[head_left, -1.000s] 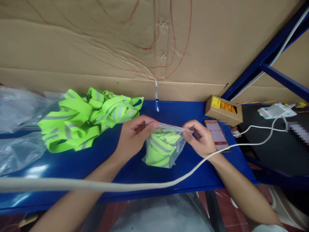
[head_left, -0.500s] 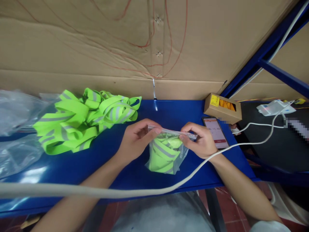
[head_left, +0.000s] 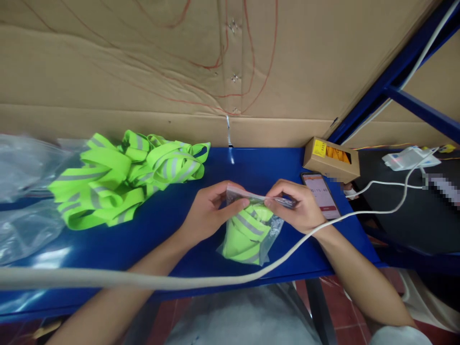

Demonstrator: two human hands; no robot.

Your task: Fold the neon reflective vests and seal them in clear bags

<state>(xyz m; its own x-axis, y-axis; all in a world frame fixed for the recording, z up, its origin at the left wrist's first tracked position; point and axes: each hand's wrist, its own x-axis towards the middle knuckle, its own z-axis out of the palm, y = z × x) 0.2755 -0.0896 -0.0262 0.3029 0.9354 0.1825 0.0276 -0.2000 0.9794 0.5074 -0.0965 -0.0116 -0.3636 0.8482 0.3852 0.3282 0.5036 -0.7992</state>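
A clear zip-lock bag (head_left: 270, 239) stands in front of me over the blue table, its top strip held level. Inside it is a folded neon-green reflective strap (head_left: 246, 235) with grey stripes. My left hand (head_left: 212, 211) pinches the bag's top edge between thumb and fingers, left of its middle. On the right part of the same edge, my right hand (head_left: 296, 206) grips with thumb and fingertips. To the left of my hands lies a loose heap of green reflective straps (head_left: 118, 177).
Clear plastic bags (head_left: 28, 167) lie at the far left of the blue table (head_left: 158, 254). A phone (head_left: 319, 194) and a cardboard box (head_left: 332, 160) with orange contents sit right of my hands. A white cable (head_left: 223, 282) crosses in front of my forearms.
My left hand has slid rightward along the bag's top edge, its thumb now closer to my right hand. The bag has shifted slightly down and right.
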